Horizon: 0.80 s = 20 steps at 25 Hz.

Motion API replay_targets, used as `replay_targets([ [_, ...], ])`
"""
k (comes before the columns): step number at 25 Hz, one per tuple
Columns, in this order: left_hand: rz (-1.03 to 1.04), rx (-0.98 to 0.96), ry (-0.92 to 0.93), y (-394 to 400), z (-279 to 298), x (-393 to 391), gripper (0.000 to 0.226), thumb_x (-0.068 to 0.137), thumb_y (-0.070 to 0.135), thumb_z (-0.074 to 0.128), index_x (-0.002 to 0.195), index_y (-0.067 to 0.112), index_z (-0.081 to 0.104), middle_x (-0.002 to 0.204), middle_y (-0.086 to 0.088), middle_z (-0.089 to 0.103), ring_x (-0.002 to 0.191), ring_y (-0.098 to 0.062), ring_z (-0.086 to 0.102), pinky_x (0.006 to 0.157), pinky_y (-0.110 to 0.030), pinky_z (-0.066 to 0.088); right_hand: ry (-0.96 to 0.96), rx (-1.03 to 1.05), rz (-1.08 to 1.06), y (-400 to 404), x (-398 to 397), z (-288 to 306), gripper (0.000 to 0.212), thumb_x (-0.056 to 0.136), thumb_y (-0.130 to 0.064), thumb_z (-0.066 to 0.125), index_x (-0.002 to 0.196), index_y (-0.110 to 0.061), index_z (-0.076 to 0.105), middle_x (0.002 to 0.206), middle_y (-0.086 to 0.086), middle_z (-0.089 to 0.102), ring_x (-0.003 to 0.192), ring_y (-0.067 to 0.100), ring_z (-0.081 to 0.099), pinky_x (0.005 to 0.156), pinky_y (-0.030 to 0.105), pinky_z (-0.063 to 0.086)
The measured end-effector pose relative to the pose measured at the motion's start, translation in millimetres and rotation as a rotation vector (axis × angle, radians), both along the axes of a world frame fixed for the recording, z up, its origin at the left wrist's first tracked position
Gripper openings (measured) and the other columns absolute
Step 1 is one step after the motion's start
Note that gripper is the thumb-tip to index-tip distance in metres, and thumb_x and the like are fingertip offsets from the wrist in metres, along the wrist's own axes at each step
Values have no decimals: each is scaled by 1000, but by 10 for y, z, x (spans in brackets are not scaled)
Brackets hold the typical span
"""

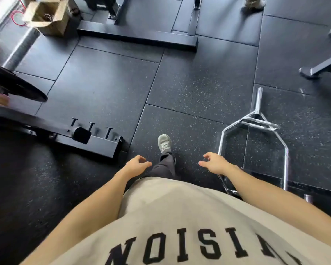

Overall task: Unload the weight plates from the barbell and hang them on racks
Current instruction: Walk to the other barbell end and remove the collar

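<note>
The speckled black rubber floor [189, 83] fills most of what you see, and the black steel rack base [96, 142] with its short upright pegs lies across it to your left. Well off to your right, a chrome hexagonal trap bar [256, 134] rests flat on the floor, with nothing loaded on the end that shows.

The thing you want is at the far left edge: a black round weight plate [21, 87], seen nearly edge-on, sitting on a silver ribbed barbell sleeve [20, 51] that runs away from it toward the top left. Something blurred and pale sits just beside the plate at the frame edge; you cannot tell what it is.

Expect that plate to be heavy, rigid and probably smooth at the rim. It should not flex or break, but it could tip and drop the moment it clears the sleeve. Judging from its shape, take it with both hands on opposite sides of the rim, and slide it straight along the sleeve rather than prying it at an angle.

Your left hand [136, 165] and right hand [214, 163] hang in front of your waist, fingers loosely curled and holding nothing, well apart from the plate.
</note>
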<state>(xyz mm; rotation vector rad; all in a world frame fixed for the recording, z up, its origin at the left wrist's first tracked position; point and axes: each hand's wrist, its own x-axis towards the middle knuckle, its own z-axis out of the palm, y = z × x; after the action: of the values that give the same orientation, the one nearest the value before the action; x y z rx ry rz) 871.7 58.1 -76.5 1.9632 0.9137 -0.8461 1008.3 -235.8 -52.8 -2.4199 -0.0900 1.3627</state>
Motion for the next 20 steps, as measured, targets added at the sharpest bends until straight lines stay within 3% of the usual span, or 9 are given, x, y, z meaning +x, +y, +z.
replay_targets([
  [8,3,11,16,1265,-21,2286,48,90,51,61,125,19,58,131,-3,60,119,-23,55,101,-35,42,-76,-41,71,1158,2498,107,56,95,-41,57,141,-13,44,143,10,48,127,27,49,102,33,37],
  [14,33,1,0,2015,129,3637,48,92,49,59,130,20,53,131,-1,58,104,-15,50,93,-31,40,-85,15,111,2150,3927,163,54,93,-39,60,140,-14,46,141,10,50,127,26,50,101,32,37],
  [20,145,-14,69,2641,8,4807,47,94,47,58,133,21,50,140,-4,51,123,-24,50,100,-37,40,-73,-40,248,2944,5548,-139,53,90,-43,61,134,-15,52,136,9,55,123,26,53,103,37,41],
])
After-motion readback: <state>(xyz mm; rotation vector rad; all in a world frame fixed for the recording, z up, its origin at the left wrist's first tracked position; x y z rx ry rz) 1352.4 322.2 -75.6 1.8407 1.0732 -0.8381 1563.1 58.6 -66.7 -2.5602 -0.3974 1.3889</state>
